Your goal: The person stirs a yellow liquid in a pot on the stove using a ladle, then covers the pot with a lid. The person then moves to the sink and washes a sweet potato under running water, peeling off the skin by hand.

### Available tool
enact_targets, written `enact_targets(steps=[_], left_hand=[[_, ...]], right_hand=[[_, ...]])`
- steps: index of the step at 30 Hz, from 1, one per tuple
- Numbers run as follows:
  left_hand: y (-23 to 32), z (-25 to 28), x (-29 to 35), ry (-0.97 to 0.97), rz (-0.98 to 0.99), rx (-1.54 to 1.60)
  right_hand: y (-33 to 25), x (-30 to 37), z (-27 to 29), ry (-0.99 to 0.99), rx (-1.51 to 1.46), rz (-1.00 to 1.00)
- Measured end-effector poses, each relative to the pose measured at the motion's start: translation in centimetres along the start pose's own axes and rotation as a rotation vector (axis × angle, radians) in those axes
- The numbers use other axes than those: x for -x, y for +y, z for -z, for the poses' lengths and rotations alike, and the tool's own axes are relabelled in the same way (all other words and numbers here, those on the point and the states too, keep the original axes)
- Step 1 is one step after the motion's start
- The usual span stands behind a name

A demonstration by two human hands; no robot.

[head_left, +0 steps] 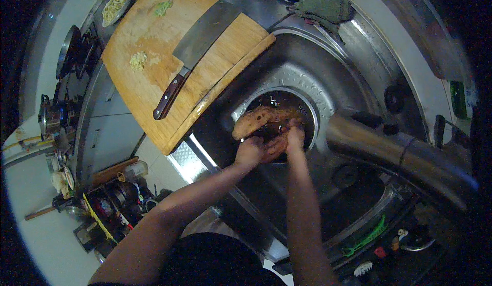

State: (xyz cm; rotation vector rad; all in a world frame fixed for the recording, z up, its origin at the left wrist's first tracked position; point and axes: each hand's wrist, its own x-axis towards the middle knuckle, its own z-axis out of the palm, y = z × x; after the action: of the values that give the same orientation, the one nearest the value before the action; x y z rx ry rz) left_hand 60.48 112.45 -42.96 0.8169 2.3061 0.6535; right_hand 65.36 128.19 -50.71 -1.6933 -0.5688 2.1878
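Note:
A long, brown root vegetable (252, 121) with dark spots lies slantwise in a round metal bowl (316, 113) of dark water inside the sink. Its left end rests over the bowl's rim. My left hand (254, 151) is closed at its near side, fingers reaching right into the bowl. My right hand (294, 134) grips its right end, the fingertips partly hidden in the water. Both wrists come close together over the bowl's near edge.
A wooden cutting board (138, 91) overlaps the sink's left side, bearing a cleaver (202, 35), chopped garlic (138, 60) and green bits (163, 8). A thick faucet (369, 137) juts in from the right. A dark cloth (324, 7) lies behind the steel sink (353, 89).

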Motion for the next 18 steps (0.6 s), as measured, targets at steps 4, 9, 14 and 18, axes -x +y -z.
enact_targets(steps=[4,9,14,18], left_hand=[[9.9,3.2,-1.1,-0.357,0.224,-0.217],[5.1,-1.6,-3.3,-0.331,-0.172,-0.286],[5.3,-0.4,-6.7,-0.746,0.097,0.365],[1.7,-2.0,-7.7,-0.94,0.441,0.677]], right_hand=[[-2.4,3.3,-1.4,0.233,0.686,0.519],[-0.5,-0.9,1.9,-0.059,0.782,0.531],[-1.4,-1.3,2.7,-0.175,0.348,0.121],[-0.5,0.7,1.3,-0.141,0.557,0.279]])
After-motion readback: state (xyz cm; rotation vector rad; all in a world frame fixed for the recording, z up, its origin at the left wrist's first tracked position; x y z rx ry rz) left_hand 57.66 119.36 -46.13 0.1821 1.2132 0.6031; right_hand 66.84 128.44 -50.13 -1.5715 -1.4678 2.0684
